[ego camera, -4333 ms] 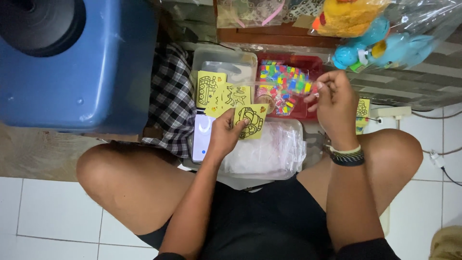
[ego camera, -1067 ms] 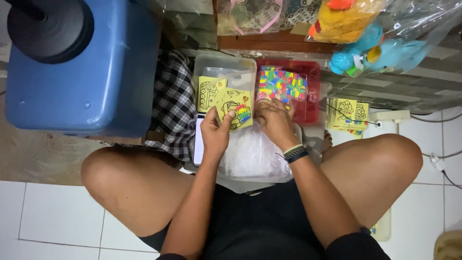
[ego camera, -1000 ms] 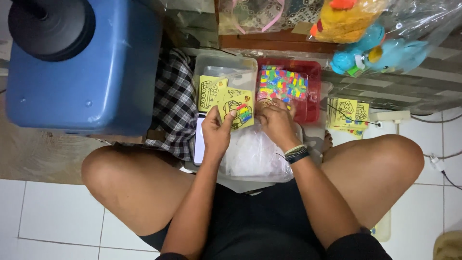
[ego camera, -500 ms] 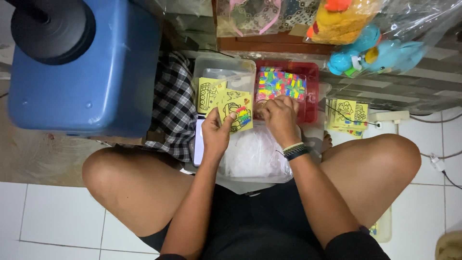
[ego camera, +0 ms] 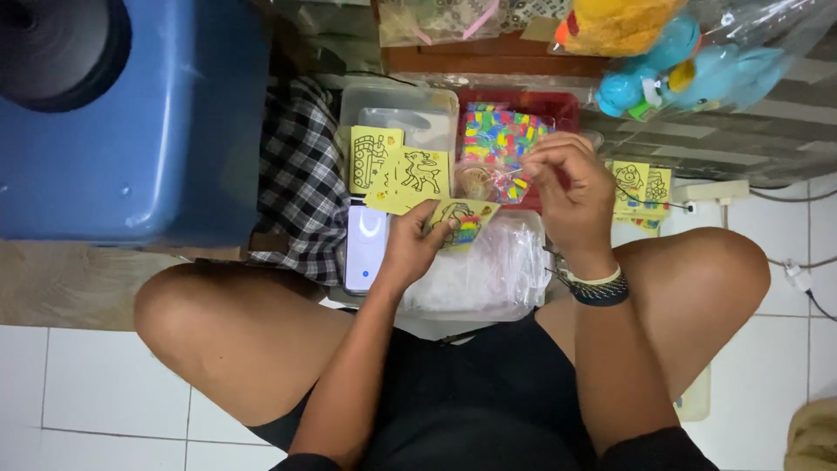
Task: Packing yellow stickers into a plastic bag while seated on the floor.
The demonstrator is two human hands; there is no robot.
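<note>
Your left hand (ego camera: pixel 410 249) pins a small yellow sticker card (ego camera: pixel 462 220) on top of a clear plastic bag (ego camera: pixel 488 275) in your lap, fingers curled over the card's near-left edge and thumb on its face. The card is partly coloured and tilts, its long axis running from lower left up to the right, toward your other hand. Your right hand (ego camera: pixel 567 187) hovers just up and right of the card, above it and apart from it, fingers drawn together in a narrow pinch on something small; you cannot tell from here what it is. Beyond it sits a red tray (ego camera: pixel 558 109) of coloured pieces, and two more yellow cards (ego camera: pixel 397 170) lie on a clear tub (ego camera: pixel 397 109) just past your left fingertips.
</note>
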